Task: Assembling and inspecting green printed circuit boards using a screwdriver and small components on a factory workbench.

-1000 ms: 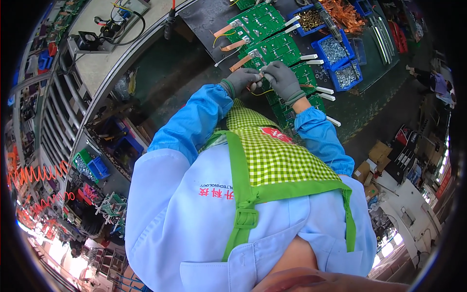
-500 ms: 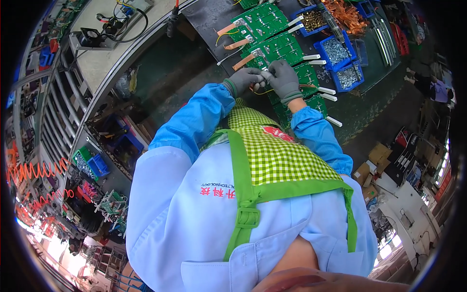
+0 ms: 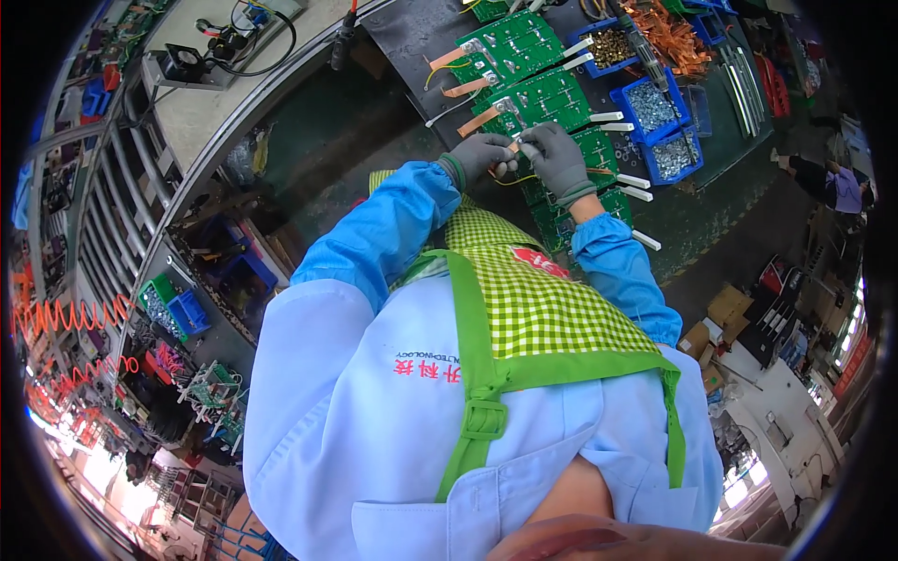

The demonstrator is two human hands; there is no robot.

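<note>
Both my hands wear grey gloves and meet over the left edge of a green circuit board [image 3: 594, 145] in a row of such boards. My left hand [image 3: 482, 157] is closed, its thumb and fingers pinched together by the board's edge. My right hand [image 3: 555, 161] is closed too, fingertips bent down close to the left ones. What either pinches is too small and covered to make out. A yellow wire [image 3: 513, 180] curves out below the fingers. On the board just beyond, a copper strip [image 3: 479, 121] sticks out left and white strips [image 3: 607, 117] stick out right.
Right of the boards stand blue bins of silvery fasteners [image 3: 652, 105] and a blue bin of brass-coloured parts [image 3: 610, 47]. A power screwdriver [image 3: 645, 58] hangs over them. Copper pieces [image 3: 672, 39] lie piled behind. A metal-edged bench [image 3: 201, 112] is at left.
My hands have drawn slightly apart at the fingertips, still over the same board edge. The whole view has shifted a little, with the boards now lower and further right.
</note>
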